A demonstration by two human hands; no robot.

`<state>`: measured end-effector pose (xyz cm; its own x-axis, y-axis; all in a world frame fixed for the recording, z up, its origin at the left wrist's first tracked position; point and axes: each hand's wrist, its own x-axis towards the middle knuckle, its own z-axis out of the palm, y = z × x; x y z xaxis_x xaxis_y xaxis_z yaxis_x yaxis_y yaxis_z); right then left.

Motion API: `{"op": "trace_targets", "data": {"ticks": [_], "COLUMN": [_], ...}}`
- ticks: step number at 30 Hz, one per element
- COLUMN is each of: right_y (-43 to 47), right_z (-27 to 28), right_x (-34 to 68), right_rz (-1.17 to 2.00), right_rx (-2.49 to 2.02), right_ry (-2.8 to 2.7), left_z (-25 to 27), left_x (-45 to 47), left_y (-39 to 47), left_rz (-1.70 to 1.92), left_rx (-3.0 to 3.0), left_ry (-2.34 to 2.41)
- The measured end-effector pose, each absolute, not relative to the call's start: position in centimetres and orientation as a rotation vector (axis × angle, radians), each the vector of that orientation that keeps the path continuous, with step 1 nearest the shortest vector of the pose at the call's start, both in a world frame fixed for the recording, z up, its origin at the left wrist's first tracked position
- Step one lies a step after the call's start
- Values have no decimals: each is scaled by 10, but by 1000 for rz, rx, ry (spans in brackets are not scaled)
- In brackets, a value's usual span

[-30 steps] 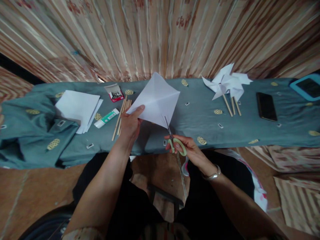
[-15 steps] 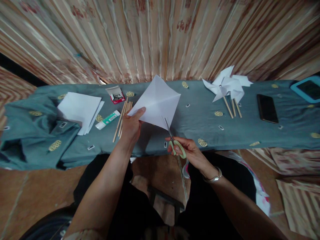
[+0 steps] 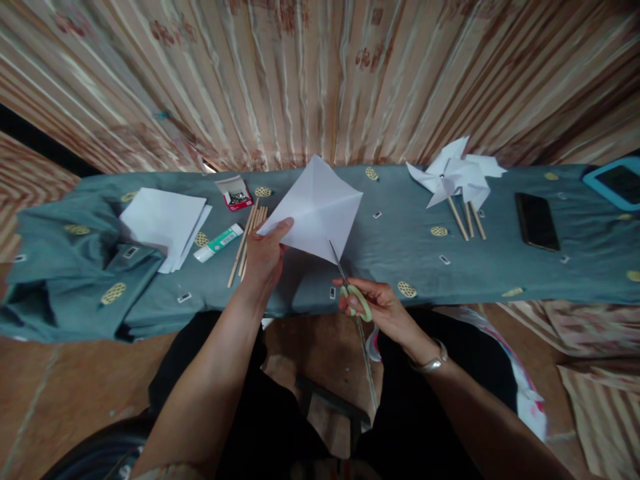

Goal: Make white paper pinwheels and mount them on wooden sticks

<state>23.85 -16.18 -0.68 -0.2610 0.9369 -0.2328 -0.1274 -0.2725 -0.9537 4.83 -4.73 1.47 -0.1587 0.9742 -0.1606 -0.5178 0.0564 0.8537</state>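
Note:
A creased white sheet of paper [image 3: 320, 207] is held up over the table by my left hand [image 3: 267, 250], thumb on top and fingers hidden beneath. My right hand [image 3: 375, 303] grips a pair of scissors [image 3: 359, 303] with pale green handles. Their blades reach over the paper's near corner and look almost closed there. Just left of my left hand lies a bundle of wooden sticks [image 3: 243, 250], partly behind my wrist.
To the left are a paper stack [image 3: 163, 220], a glue tube [image 3: 219, 243] and an open red box of small metal pins [image 3: 237, 198]. On the right lie paper pinwheels on sticks [image 3: 455, 175], a black phone [image 3: 537, 221] and a blue-framed device [image 3: 617, 183]. A curtain [image 3: 320, 80] hangs behind.
The scissor blades have closed from slightly apart at the paper's near corner, and the handles have drawn together. The left hand keeps its hold on the paper. The whole view has shifted slightly.

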Motion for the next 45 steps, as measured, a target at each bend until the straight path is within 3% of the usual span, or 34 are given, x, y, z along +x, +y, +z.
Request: {"op": "trace_targets", "data": {"ticks": [45], "right_y": [-159], "right_z": [-5], "right_x": [236], "right_rz": [1641], "right_rx": [-1188], "right_ry": [-1033], "left_z": [9], "left_x": [55], "left_y": [-52], "left_rz": [1409], "left_rx": [626], "left_ry": [1005]}}
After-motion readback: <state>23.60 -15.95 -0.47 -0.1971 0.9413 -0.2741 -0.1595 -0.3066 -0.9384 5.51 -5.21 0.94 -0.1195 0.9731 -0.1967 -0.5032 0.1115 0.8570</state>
